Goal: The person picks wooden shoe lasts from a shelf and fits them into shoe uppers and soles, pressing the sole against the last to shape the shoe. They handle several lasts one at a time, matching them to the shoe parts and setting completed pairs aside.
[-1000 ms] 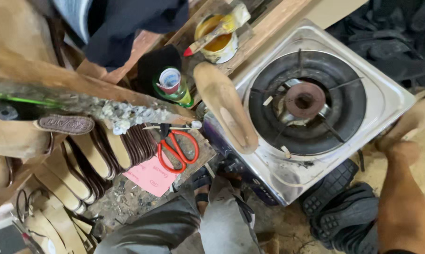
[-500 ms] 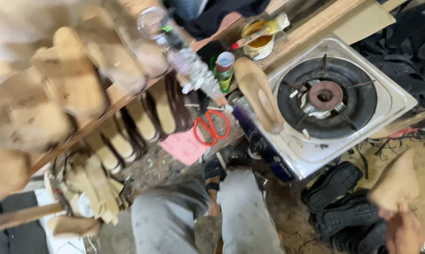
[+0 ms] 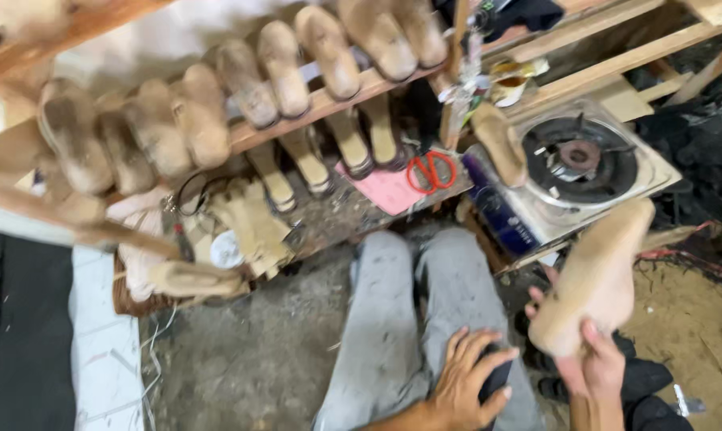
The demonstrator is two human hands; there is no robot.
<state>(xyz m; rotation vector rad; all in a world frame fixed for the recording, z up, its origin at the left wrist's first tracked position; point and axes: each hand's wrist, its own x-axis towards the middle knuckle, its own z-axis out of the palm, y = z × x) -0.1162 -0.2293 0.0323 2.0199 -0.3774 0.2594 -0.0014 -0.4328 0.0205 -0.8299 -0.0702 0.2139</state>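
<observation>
My right hand [image 3: 591,369] grips a tan wooden shoe last [image 3: 597,279] by its lower end and holds it upright in front of a single-burner gas stove [image 3: 578,164]. My left hand [image 3: 465,381] rests on a dark object on my right thigh, fingers curled over it; I cannot tell what the object is. My grey trouser legs [image 3: 413,303] stretch toward a low wooden shelf [image 3: 337,100] lined with several more lasts. Another last [image 3: 498,142] leans on the stove's left edge.
Red-handled scissors [image 3: 431,169] lie on a pink sheet [image 3: 385,190] under the shelf. A small tin [image 3: 511,88] sits behind the stove. A basket with cloth and lasts [image 3: 181,267] stands at the left. Black shoes lie by my right side on the dirt floor.
The view has swung left and back, revealing the full shelf of lasts. My right hand has raised the last into view, and my left hand now rests on my thigh.
</observation>
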